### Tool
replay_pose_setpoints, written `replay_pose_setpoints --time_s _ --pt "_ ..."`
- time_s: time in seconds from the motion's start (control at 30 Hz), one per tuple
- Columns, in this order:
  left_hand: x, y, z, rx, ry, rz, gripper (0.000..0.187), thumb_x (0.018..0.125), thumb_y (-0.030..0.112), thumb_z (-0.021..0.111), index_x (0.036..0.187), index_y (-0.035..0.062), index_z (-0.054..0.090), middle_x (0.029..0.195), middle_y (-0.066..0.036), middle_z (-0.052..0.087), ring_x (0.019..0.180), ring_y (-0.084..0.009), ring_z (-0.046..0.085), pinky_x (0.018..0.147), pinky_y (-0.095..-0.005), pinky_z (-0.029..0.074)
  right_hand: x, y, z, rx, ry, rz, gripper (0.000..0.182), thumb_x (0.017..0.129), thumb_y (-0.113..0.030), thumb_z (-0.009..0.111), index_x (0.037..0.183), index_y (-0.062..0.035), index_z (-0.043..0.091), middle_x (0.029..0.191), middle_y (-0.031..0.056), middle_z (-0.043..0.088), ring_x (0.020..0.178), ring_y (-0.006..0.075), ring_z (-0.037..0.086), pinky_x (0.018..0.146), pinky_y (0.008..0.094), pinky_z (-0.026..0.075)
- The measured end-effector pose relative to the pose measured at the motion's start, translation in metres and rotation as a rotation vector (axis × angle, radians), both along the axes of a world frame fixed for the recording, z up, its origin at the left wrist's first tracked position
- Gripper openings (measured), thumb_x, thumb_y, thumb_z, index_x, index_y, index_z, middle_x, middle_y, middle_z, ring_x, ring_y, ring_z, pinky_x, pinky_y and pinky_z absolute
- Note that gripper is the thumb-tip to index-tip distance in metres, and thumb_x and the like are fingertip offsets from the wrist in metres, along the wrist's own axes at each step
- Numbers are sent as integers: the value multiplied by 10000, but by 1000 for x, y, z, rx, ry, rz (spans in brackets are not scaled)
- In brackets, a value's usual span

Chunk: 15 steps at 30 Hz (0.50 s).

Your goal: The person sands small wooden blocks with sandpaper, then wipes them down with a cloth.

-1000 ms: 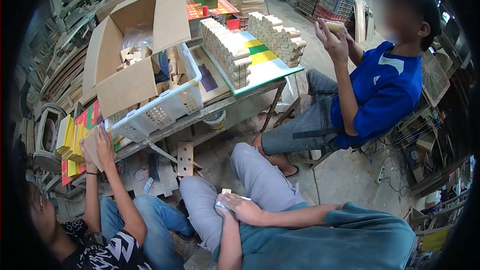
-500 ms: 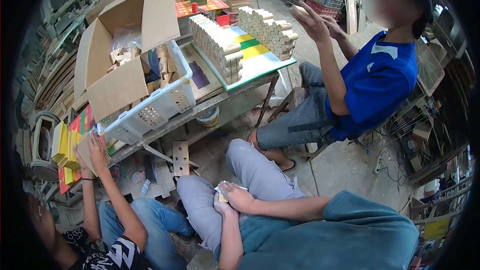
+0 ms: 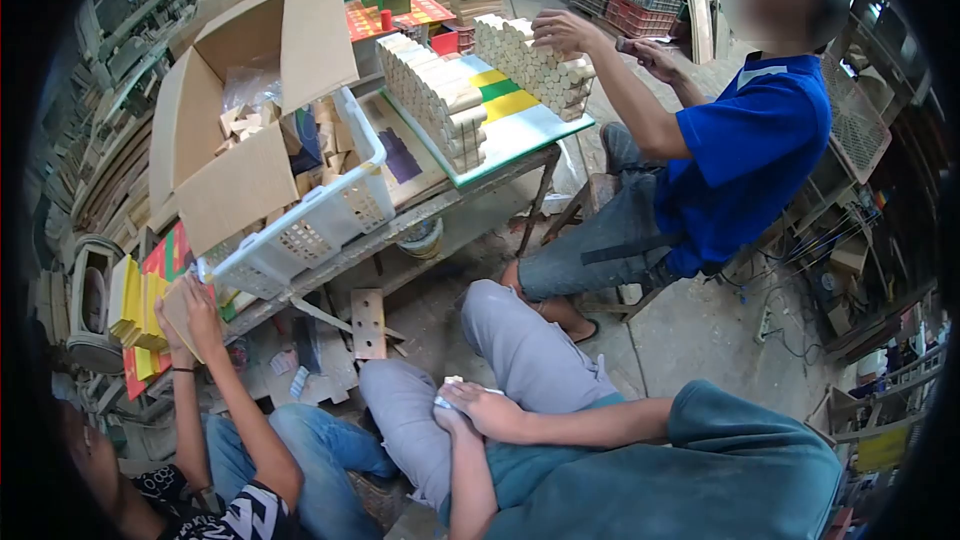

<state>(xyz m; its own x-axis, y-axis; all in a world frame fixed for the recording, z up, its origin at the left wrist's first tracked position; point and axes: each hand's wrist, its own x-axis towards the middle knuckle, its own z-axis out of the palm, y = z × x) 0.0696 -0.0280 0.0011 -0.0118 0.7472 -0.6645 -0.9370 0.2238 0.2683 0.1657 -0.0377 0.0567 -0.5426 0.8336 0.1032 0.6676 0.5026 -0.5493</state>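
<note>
Both my hands meet above my lap. My left hand (image 3: 455,422) is underneath, its fingers closed round a small pale wooden piece (image 3: 453,380) that mostly hides between the hands. Over it lies my right hand (image 3: 488,410), closed on a thin whitish sheet (image 3: 441,402) that looks like sandpaper; only its edges peek out. The palms and most fingertips are hidden.
A co-worker in blue (image 3: 755,155) sits by stacked round wooden pieces (image 3: 430,90). Another person's hands (image 3: 190,320) hold a flat board near yellow pieces (image 3: 140,305). A white crate (image 3: 310,240) and cardboard box (image 3: 235,185) stand on the bench.
My right hand has shifted slightly over the wooden piece, which now shows at the far side of the fingers. The blue-shirted co-worker's hands have moved apart, one reaching to the stacked pieces.
</note>
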Motion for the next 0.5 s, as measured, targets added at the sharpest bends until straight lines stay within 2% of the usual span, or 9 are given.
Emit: replay_pose_setpoints --time_s 0.13,0.17,0.2,0.23,0.27,0.3,0.37,0.43,0.5 --pt "4 -5 -1 5 -65 -38 397 939 300 305 1129 84 579 1170 -116 588 1103 -272 552 968 -408 424 -1 12 -7 -76 -57 -32 522 796 -33 479 1314 28 450 1322 238 491 1250 346 468 1066 393 358" --pt "-5 -7 -36 8 -53 -38 397 939 300 305 1129 84 579 1170 -116 588 1103 -272 552 968 -408 424 -6 10 -7 -67 -88 -53 533 785 -25 488 1314 28 451 1332 238 483 1257 346 462 1066 394 360" --pt "-16 -8 -101 43 35 -20 407 931 294 293 1119 79 582 1151 -126 594 1091 -293 558 955 -417 432 -5 3 4 -121 -21 -45 541 782 -31 499 1316 30 447 1345 239 470 1264 346 455 1067 395 361" --pt "-16 -2 -88 77 116 -2 416 923 289 281 1109 74 585 1132 -135 599 1079 -313 565 942 -426 441 -6 3 6 -120 -17 -42 541 782 -31 499 1316 30 447 1345 239 470 1264 346 455 1067 395 361" --pt "-6 -3 -77 -85 235 -51 395 936 294 315 1116 72 588 1142 -119 604 1088 -275 563 960 -409 431 -3 1 7 -82 1 -36 508 801 -57 485 1300 35 462 1323 230 496 1247 336 475 1063 390 366" --pt "-2 -3 -51 -92 226 -55 395 936 294 315 1116 72 588 1142 -119 604 1088 -275 563 960 -409 431 1 -2 8 -47 11 -31 480 821 -82 470 1284 40 477 1301 221 522 1229 326 495 1059 386 370" --pt "4 -3 -18 29 3 -43 417 919 298 296 1103 63 587 1120 -132 606 1053 -311 577 925 -411 452 4 11 7 -93 -38 -14 465 835 -66 453 1286 43 474 1311 224 512 1239 320 488 1057 386 371" --pt "10 -2 2 10 41 -43 409 916 304 314 1097 62 589 1102 -125 613 1027 -298 588 917 -409 459 -1 23 3 -237 -128 -75 458 848 -58 437 1293 44 466 1323 224 502 1251 321 477 1054 387 374" --pt "4 -2 7 -112 178 -18 352 928 284 360 1052 61 604 1077 -115 630 995 -278 606 893 -392 477 -3 9 4 -153 -127 -75 458 849 -56 431 1291 62 459 1325 227 499 1253 326 474 1048 389 381"
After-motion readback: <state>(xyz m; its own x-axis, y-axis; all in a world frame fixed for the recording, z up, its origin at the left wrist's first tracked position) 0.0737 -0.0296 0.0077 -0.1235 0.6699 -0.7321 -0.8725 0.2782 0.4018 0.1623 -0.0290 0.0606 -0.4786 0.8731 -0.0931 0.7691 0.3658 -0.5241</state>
